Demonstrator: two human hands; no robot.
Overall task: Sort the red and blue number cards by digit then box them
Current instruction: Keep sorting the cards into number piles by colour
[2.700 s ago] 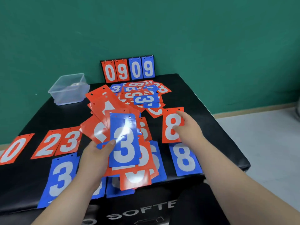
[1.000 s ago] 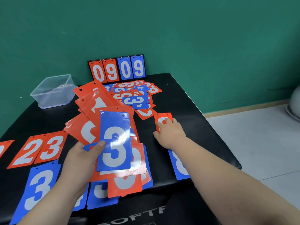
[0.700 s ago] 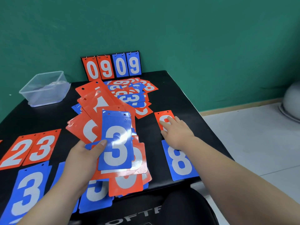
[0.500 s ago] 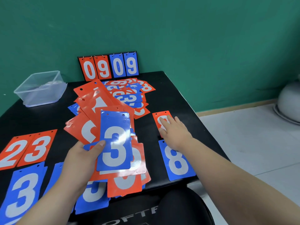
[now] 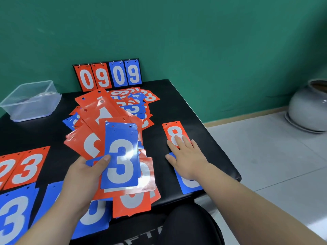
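Observation:
My left hand (image 5: 85,172) grips a fanned stack of red and blue number cards, with a blue 3 card (image 5: 121,156) on top under my thumb. My right hand (image 5: 187,156) lies flat with straight fingers on the lower edge of a red 8 card (image 5: 174,132) on the black table (image 5: 203,138). A blue 8 card (image 5: 190,186) lies under my right wrist, mostly hidden. Red 2 and 3 cards (image 5: 26,168) lie at the left, with a blue 3 card (image 5: 14,214) below them. A loose pile of cards (image 5: 134,103) sits behind the stack.
A clear plastic box (image 5: 31,100) stands at the table's back left. A scoreboard stand (image 5: 108,75) reading 0909 leans against the green wall. A grey pot (image 5: 309,110) sits on the tiled floor to the right. The table's right edge runs close to my right hand.
My right hand laid the red 8 card down above the blue 8 and slid back toward me, uncovering the digit. The left hand's stack stayed put.

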